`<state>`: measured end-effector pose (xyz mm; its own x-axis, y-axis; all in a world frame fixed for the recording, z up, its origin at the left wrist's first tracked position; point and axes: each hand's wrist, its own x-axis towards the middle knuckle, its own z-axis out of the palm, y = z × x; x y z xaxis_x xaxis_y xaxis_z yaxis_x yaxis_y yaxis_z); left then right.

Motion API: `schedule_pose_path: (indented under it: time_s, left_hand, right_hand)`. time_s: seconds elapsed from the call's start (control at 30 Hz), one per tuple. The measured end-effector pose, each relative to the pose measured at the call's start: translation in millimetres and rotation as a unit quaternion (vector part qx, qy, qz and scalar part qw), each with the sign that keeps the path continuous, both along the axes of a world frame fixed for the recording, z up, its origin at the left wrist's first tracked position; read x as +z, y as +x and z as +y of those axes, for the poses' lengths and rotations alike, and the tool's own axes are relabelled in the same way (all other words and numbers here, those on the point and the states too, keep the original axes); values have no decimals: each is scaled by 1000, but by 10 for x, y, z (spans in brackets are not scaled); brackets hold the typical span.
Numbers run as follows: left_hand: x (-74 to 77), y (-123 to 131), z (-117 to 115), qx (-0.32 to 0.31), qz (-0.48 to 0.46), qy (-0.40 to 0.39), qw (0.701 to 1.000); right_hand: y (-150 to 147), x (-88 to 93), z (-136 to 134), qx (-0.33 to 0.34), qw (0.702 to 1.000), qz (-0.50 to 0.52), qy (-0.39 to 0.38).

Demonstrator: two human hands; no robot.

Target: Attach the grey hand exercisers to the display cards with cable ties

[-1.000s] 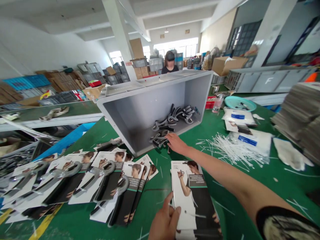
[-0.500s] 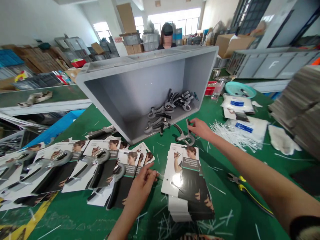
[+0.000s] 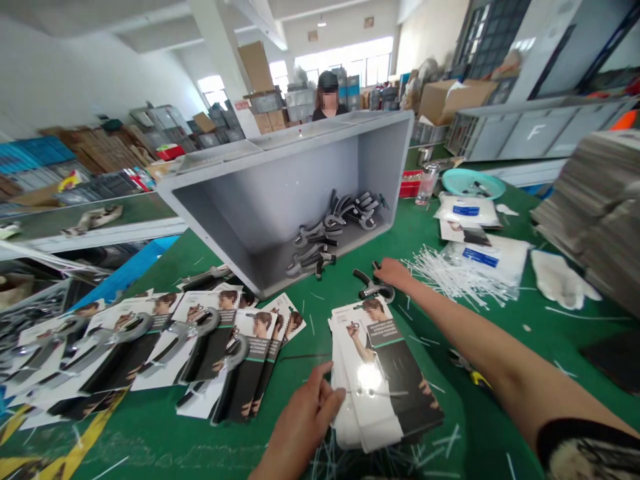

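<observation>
My right hand [image 3: 393,275] is closed around one handle of a grey and black hand grip strengthener [image 3: 375,292], which lies on the green table in front of the bin. Lower down, my left hand [image 3: 307,417] rests at the left edge of a stack of printed cards [image 3: 383,373], thumb and forefinger apart. The top card sits askew on the stack, with a thin white strip across it. To the left, several cards carry hand grips [image 3: 200,327] attached to them, overlapping in a row.
A grey plastic bin [image 3: 240,187] lies tipped toward me with several hand grips inside. On the right are loose white cable ties [image 3: 457,277], plastic bags, a white glove [image 3: 563,279], yellow-handled pliers [image 3: 477,379] and a turquoise dish [image 3: 473,183]. A person [image 3: 329,97] is behind the bin.
My left hand has moved right and nearer to me, up to the card stack. The top card has slid and turned askew. My right hand stays on the hand grip, which has tilted lower.
</observation>
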<state>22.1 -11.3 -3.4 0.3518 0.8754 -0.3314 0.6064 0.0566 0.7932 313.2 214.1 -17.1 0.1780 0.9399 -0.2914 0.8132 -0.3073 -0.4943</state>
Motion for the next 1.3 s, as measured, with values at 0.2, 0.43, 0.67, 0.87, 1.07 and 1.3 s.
schedule_pose_path:
  time_s: [0.2, 0.43, 0.67, 0.87, 1.07, 1.3]
  left_hand:
    - [99, -228, 190, -6, -22, 31, 999]
    - [161, -102, 432, 35, -150, 43, 987]
    - [253, 455, 660, 128, -349, 85, 924]
    - [86, 471, 584, 104, -259, 134, 951]
    - [-42, 463, 459, -22, -65, 220, 973]
    - [81, 524, 645, -13, -30, 275, 961]
  right_hand:
    - [84, 509, -36, 30, 997, 49, 45]
    - [231, 946, -1095, 14, 945, 171, 278]
    - [-431, 497, -1854, 58, 891, 276, 357]
    - [-514, 172, -2214, 69, 900, 205, 379]
    - [-329, -63, -2683, 94, 943, 73, 310]
    - [-267, 132, -2631, 187, 943, 50, 270]
